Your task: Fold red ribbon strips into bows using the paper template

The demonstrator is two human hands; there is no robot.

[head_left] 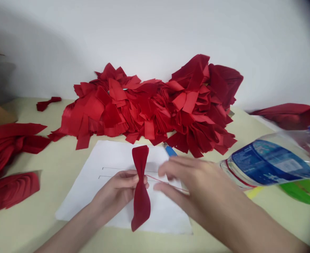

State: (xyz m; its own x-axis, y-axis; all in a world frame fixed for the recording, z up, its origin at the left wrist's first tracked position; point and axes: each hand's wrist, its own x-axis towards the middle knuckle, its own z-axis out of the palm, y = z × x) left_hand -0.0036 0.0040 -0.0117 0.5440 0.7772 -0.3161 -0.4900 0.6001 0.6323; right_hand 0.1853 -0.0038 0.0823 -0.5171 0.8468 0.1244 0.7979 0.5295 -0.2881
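My left hand (118, 189) pinches the gathered middle of a red fabric bow (141, 186), held upright over a white sheet of paper (91, 186). A thin red thread (168, 182) runs from the bow's pinched middle to the right. My right hand (189, 182) is blurred, just right of the bow, with its fingers at the thread. Whether it grips the thread is unclear.
A big heap of red fabric pieces (155, 105) fills the back of the table. Stacks of red strips (7, 158) lie at the left and more red fabric (289, 114) at the right. A clear plastic package with a blue label (271, 161) lies right. A blue-handled tool (170, 150) peeks out behind the paper.
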